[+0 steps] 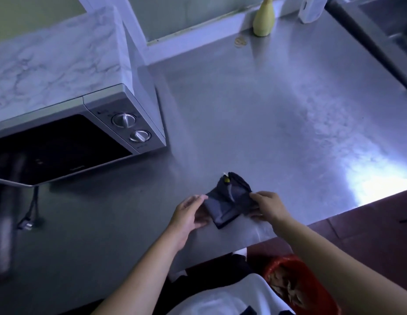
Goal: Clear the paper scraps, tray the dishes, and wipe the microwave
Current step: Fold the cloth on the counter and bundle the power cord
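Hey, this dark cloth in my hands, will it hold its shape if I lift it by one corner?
Probably not: the dark cloth lies in soft folds between the left hand and right hand, so it should droop. It looks thin, so likely light. It may slide easily on the smooth counter.

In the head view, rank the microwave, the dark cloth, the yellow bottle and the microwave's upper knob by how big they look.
1. microwave, by far the largest.
2. dark cloth, near the camera.
3. yellow bottle, farther off and cut by the top edge, so its place is unsure.
4. upper knob, smallest.
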Demonstrator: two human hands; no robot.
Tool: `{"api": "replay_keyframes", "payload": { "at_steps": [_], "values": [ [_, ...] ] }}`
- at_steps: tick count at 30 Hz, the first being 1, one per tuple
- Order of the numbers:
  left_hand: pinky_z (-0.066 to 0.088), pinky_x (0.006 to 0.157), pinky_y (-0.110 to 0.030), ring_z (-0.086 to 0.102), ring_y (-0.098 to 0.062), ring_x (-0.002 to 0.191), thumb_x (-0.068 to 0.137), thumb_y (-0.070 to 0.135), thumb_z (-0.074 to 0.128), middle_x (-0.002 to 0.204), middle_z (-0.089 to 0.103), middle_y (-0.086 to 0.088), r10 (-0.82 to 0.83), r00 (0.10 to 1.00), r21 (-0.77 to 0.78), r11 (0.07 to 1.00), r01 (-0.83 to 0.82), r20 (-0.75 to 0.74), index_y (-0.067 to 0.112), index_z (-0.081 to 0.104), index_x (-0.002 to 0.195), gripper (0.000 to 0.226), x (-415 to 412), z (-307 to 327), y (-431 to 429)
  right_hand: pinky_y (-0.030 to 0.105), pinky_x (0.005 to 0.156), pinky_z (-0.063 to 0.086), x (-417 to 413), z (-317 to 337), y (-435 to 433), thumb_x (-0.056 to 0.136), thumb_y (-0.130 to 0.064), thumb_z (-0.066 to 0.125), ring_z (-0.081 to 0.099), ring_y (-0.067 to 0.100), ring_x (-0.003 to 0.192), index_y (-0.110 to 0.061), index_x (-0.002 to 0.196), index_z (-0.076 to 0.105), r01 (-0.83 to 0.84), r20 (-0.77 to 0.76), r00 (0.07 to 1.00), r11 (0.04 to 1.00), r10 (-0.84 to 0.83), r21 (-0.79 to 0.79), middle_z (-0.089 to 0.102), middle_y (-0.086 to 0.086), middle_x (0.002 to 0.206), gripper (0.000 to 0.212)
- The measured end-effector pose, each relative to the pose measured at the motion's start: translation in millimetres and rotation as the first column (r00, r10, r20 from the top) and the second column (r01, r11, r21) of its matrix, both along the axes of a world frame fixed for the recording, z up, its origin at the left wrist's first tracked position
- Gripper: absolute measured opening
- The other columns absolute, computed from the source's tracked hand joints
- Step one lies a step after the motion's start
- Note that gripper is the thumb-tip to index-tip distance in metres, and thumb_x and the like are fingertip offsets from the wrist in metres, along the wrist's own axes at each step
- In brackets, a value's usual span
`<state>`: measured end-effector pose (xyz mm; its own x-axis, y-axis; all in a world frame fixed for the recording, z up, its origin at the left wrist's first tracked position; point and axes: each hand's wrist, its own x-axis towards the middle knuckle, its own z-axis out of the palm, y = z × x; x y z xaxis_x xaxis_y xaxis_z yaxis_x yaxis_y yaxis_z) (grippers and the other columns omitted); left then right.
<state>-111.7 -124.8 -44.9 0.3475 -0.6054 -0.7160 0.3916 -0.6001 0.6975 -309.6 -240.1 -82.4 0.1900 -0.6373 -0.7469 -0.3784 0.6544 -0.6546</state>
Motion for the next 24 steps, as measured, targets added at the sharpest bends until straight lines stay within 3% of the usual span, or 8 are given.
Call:
{"api": "replay_keyframes", "payload": {
  "at_steps": [3,8,11,14,16,20,24],
  "values": [
    [0.05,0.073,-0.031,0.06,-0.011,0.087,0.092,0.015,0.068,0.101,0.065,0.003,-0.162,0.97,0.072,0.986,0.151,0.179,0.019,0.066,0.101,0.01,-3,-9,6,0.041,0.082,0.054,-6,-2,2,0.091,-0.027,0.06,0.064,0.023,0.091,-0.018,0.112,0.062,-0.242,-0.341,0.93,0.931,0.141,-0.274,0.066,0.002,0.1,0.023],
    [0.049,0.058,-0.018,0.057,0.0,0.066,0.089,0.004,0.07,0.09,0.06,0.001,-0.126,0.965,0.068,0.991,0.113,0.232,0.016,0.061,0.106,0.023,-12,-19,7,0.03,0.1,0.036,2,13,3,0.093,-0.036,0.062,0.046,0.017,0.122,-0.022,0.128,0.059,-0.356,-0.303,0.928,0.749,0.216,-0.559,0.055,-0.003,0.127,0.038],
    [0.054,0.063,-0.019,0.064,-0.012,0.081,0.087,-0.002,0.068,0.101,0.066,-0.01,-0.06,0.978,0.063,0.997,0.048,0.201,0.024,0.057,0.116,0.04,-15,-21,6,0.033,0.103,0.029,20,15,-4,0.092,-0.04,0.063,0.04,0.019,0.125,-0.024,0.135,0.054,-0.504,-0.414,0.857,0.668,0.307,-0.548,0.055,-0.005,0.129,0.047],
    [0.062,0.076,-0.036,0.069,-0.023,0.097,0.087,0.002,0.071,0.111,0.065,-0.012,0.043,0.99,0.089,0.994,-0.055,0.132,0.025,0.052,0.127,0.05,-15,-22,4,0.038,0.096,0.032,39,16,-21,0.09,-0.038,0.061,0.048,0.025,0.117,-0.023,0.129,0.056,-0.611,-0.553,0.749,0.704,0.365,-0.362,0.061,-0.002,0.117,0.042],
    [0.06,0.085,-0.047,0.07,-0.027,0.1,0.088,0.002,0.071,0.112,0.067,-0.013,0.102,0.991,0.103,0.988,-0.111,0.085,0.021,0.053,0.126,0.046,-15,-25,2,0.035,0.086,0.037,46,17,-33,0.088,-0.03,0.062,0.055,0.026,0.104,-0.021,0.113,0.062,-0.601,-0.545,0.745,0.742,0.386,-0.297,0.064,-0.002,0.098,0.027],
    [0.057,0.093,-0.047,0.07,-0.026,0.101,0.09,-0.001,0.066,0.112,0.071,-0.011,0.202,0.978,0.065,0.977,-0.204,0.044,0.018,0.059,0.114,0.031,-17,-28,4,0.03,0.06,0.043,44,22,-41,0.082,-0.013,0.063,0.058,0.023,0.078,-0.011,0.09,0.063,-0.466,-0.395,0.851,0.845,0.346,-0.264,0.063,0.004,0.085,0.009],
    [0.058,0.08,-0.043,0.069,-0.023,0.092,0.092,-0.004,0.061,0.103,0.071,-0.006,0.252,0.967,0.011,0.968,-0.252,-0.029,0.023,0.059,0.111,0.033,-11,-26,7,0.028,0.048,0.045,28,30,-29,0.079,0.003,0.068,0.052,0.023,0.057,-0.008,0.079,0.056,-0.133,-0.132,0.984,0.984,0.118,-0.115,0.054,0.009,0.07,0.017]
  ]
}}
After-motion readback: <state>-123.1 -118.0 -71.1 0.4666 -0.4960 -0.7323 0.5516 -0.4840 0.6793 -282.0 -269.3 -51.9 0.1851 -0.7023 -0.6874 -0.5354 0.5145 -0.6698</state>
